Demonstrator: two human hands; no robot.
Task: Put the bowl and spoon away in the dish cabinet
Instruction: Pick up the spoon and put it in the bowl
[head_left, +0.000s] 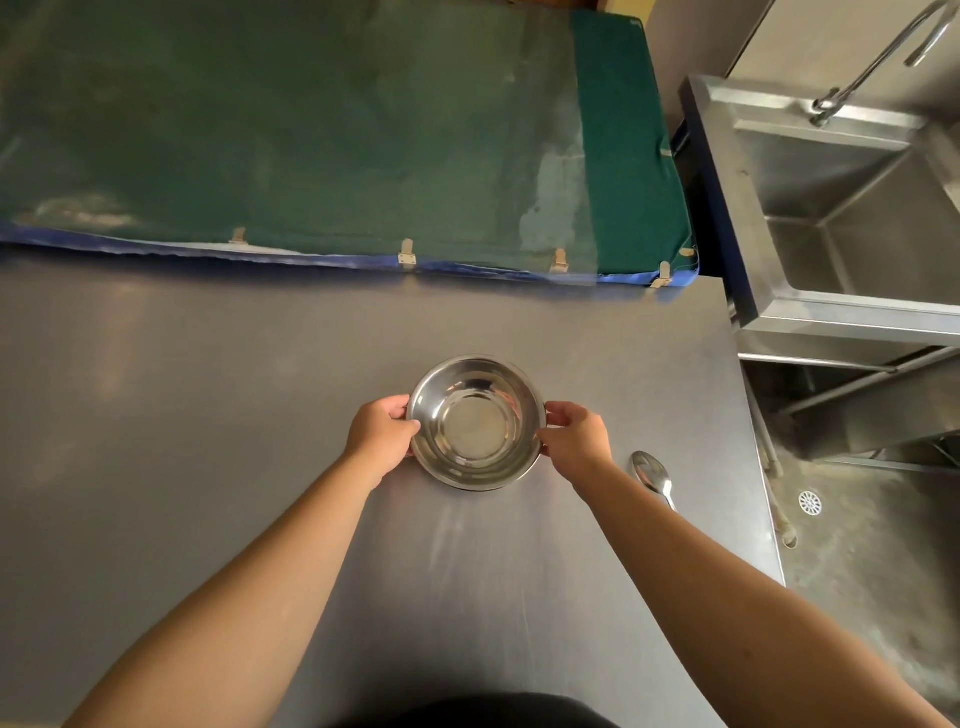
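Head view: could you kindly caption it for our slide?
Both hands, left hand and right hand, grip steel bowl; spoon alongside.

The setting was a plain commercial kitchen or scullery, marked by a brushed-steel bench (218, 415), a deep stainless sink (852, 218) on a steel frame with a tall gooseneck faucet (883, 57), and a worn concrete floor (872, 571) fitted with a round drain (810, 502).

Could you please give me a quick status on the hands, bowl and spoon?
Left hand and right hand grip round steel bowl. Steel spoon lies beside it, untouched. Nothing in the way.
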